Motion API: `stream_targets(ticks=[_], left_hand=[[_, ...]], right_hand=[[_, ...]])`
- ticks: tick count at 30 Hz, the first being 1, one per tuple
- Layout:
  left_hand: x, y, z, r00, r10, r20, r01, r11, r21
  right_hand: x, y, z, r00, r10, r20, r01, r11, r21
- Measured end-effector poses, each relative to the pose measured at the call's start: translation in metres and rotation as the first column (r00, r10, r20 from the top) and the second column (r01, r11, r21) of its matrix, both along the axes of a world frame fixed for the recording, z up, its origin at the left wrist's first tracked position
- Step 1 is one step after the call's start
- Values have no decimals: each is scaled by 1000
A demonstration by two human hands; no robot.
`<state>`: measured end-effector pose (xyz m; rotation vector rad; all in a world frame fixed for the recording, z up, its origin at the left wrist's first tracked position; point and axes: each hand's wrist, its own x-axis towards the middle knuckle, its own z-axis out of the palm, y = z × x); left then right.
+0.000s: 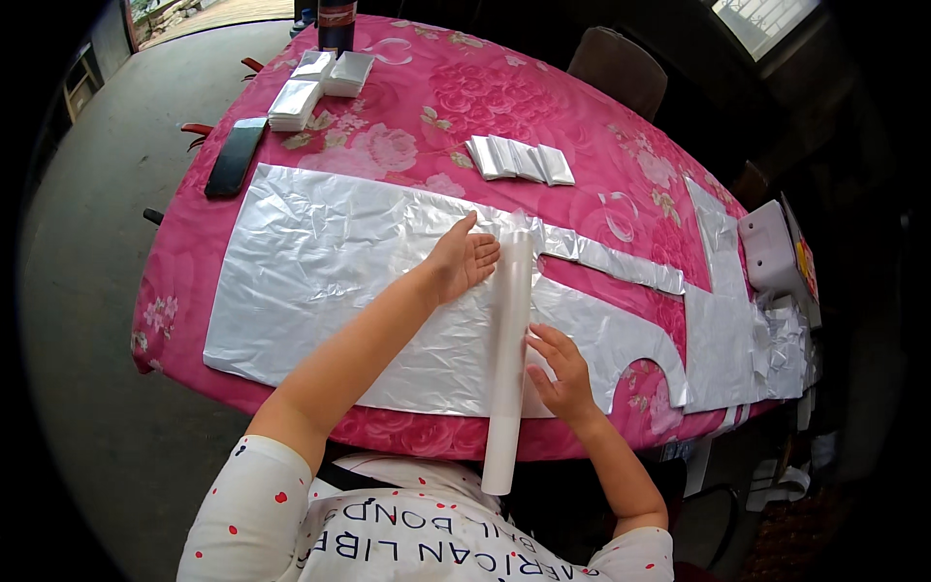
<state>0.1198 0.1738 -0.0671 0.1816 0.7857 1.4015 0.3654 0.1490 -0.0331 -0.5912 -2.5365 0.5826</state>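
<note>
A thin, whitish plastic disposable apron (320, 262) lies spread flat and wrinkled across the table, its neck loop and straps toward the right. A long white flat strip or tube (505, 388) lies across it, its near end reaching past the table edge toward my body; I cannot tell whether it is round or flat. Just left of its upper part is my left hand (464, 257), fingers stretched out, thumb up, above the apron. My right hand (562, 376) is on the other side, fingers loosely bent and apart, their tips at the strip's right edge. Neither hand grips anything.
A pink flowered tablecloth (388, 145) covers the table. Folded plastic packets lie in a row (519, 160) and in stacks (296, 102) at the far left, near a dark phone (236, 158) and a dark bottle (337, 27). More plastic sheets (718, 349) and a white box (773, 247) are at right.
</note>
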Motion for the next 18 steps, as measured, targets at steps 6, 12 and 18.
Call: stream_targets(ticks=[6, 12, 18], left_hand=[[-12, 1, 7, 993, -12, 115, 22, 996, -90], [-48, -50, 24, 985, 64, -161, -71, 997, -41], [-118, -175, 37, 872, 106, -478, -144, 989, -44]], right_hand=[[1, 6, -6, 970, 138, 199, -147, 989, 33], [-61, -11, -10, 916, 282, 287, -326, 938, 116], [-178, -93, 11, 606, 765, -217, -790, 547, -276]])
